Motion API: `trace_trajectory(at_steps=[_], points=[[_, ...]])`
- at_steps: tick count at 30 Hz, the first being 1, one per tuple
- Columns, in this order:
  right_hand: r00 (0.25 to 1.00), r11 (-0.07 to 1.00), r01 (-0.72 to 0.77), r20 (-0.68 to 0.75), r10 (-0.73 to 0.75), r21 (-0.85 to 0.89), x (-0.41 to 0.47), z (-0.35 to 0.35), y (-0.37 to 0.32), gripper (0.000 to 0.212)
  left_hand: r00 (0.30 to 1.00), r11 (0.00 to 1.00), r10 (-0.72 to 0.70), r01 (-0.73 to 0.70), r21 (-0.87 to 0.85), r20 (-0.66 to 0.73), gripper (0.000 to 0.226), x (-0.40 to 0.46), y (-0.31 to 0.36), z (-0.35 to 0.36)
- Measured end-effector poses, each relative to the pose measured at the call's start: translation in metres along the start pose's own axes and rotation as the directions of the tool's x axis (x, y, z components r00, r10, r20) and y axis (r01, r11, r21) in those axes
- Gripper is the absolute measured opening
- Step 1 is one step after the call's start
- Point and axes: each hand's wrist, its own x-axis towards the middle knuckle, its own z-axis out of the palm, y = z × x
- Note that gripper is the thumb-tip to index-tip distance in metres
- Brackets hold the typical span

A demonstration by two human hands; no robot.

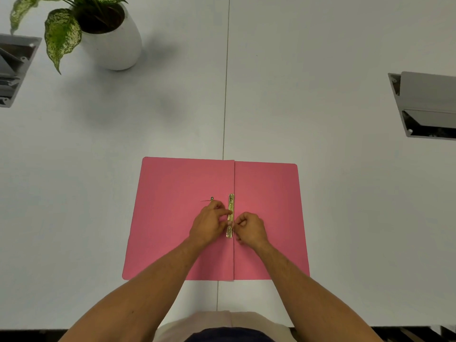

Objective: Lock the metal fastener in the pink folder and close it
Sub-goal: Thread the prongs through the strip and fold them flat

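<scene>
1. Head view: your pink folder (177, 218) lies open and flat on the white table (345, 218), low in the middle of the picture, with its fold running from 12 o'clock to 6 o'clock

2. Head view: the metal fastener (231, 208) is a thin gold strip lying right along that fold, so you can reach it from both sides

3. Head view: your left hand (209, 224) comes in from 7 o'clock. Its fingers are pinched narrow and touch the strip near its middle, likely to hold it still

4. Head view: your right hand (250, 228) comes in from 5 o'clock. It is curled up small, and its fingertips touch the lower part of the strip. I cannot tell just which bit it grips

5. Head view: a tiny metal pin (211, 199) sits on the left page, at 10 o'clock from your left hand, apart from the strip

6. Head view: a potted plant (108, 35) stands far off at 11 o'clock, well out of your way

7. The folder is not shut yet, so I think you are on the locking step, with the closing to come
</scene>
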Motion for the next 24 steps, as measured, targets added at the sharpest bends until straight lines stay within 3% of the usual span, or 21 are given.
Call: trace_trajectory(at_steps=[8, 14, 24], points=[[1.000, 1.000, -0.003, 0.014, 0.003, 0.015, 0.004, -0.002, 0.000, 0.020, 1.000, 0.997, -0.002, 0.000, 0.073, 0.027, 0.062, 0.004, -0.003, 0.003], [0.994, 0.996, 0.061, -0.093, -0.054, 0.068, 0.016, -0.008, -0.015, 0.011, 1.000, 0.995, -0.016, 0.013, 0.099, 0.023, 0.057, 0.006, 0.000, 0.005], [0.973, 0.974, 0.219, -0.056, -0.222, -0.067, 0.041, -0.011, -0.040, 0.017, 0.999, 0.991, -0.017, 0.010, 0.132, 0.050, 0.051, 0.007, 0.001, 0.002]])
